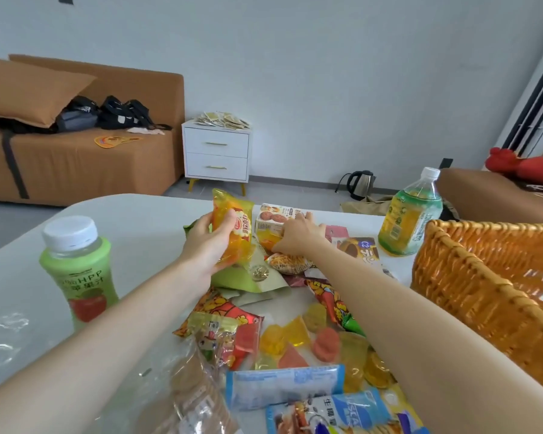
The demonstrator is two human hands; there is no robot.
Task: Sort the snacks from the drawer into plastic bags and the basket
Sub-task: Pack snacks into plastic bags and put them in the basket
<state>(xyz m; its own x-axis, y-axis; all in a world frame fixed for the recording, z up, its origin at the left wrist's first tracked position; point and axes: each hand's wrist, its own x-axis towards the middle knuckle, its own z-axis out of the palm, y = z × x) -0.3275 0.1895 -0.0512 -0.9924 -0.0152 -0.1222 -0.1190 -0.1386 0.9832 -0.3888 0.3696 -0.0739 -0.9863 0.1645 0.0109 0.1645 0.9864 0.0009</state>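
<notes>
The desk [132, 220] is a smooth, pale slab with a rounded far-left corner. On its right side stands the basket [483, 277], a deep tub of thick woven orange-brown wicker with a braided rim. At the near left lies a crumpled clear plastic bag [182, 386], thin and glossy.

Two plastic bottles flank the scene. The apple juice bottle [79, 270] on the left is squat and opaque green with a wide white cap. The tea bottle [411, 214] at the far right is taller and see-through, with a small white cap and a yellow-green label.

Between them a heap of snacks [226, 311] runs from near to far across the middle of the desk: shiny foil packets, blue film wrappers [286, 383] nearest, and soft translucent jelly cups [295, 336] in yellow and red.

The left hand [207, 242] is wrapped round a glossy orange bread packet [232, 227], held upright above the far end of the heap, its crimped top edge standing up. Just right of it, the right hand [298, 236] grips a small cardboard biscuit box [273, 219], fingers curled over the top edge.
</notes>
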